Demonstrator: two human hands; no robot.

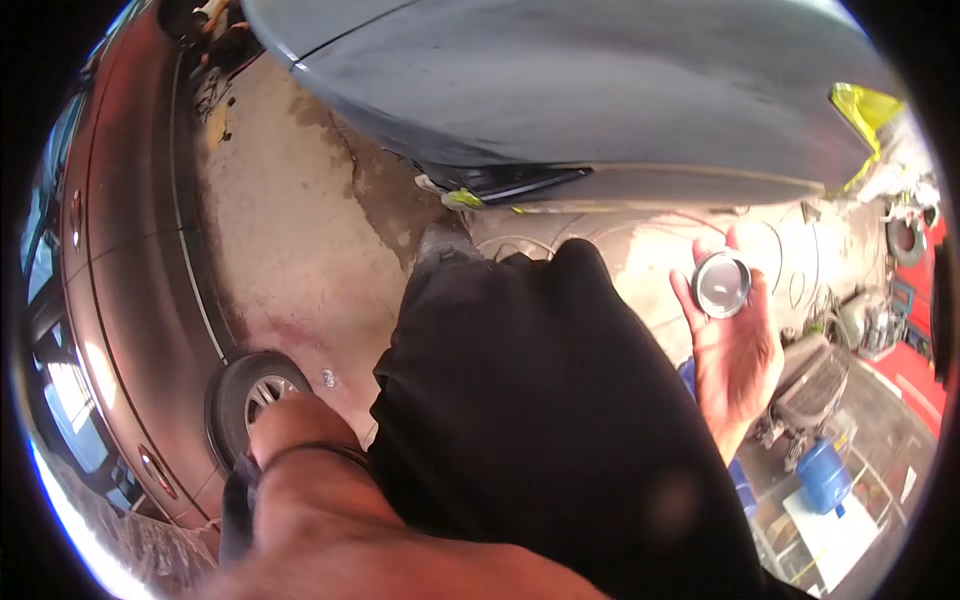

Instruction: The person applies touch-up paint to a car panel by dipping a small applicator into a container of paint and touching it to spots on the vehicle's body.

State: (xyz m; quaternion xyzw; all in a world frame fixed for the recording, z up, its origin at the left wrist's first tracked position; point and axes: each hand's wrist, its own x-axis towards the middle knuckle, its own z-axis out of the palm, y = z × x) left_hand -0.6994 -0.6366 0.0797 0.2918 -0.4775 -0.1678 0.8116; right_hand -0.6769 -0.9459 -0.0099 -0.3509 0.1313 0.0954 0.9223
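Observation:
My right hand [738, 365] is raised at the right, its fingers closed around a small round tin [722, 285]. The tin has a shiny metal rim and a greyish inside that faces me; I cannot make out whether it holds anything. At the lower left, my left hand [295, 420] hangs beside my dark clothing, with a dark band round the wrist. Its fingers are out of sight, in front of a car wheel [240, 400]. Across the top stretches a grey car body panel [600, 90] with a dull, patchy surface.
A brownish car [140, 250] stands along the left. Yellow masking [865, 120] hangs at the panel's right end. Hoses [520, 243] lie on the stained floor [290, 220]. At the lower right are a blue water jug [825, 475], a white sheet [835, 540] and machine parts [815, 380].

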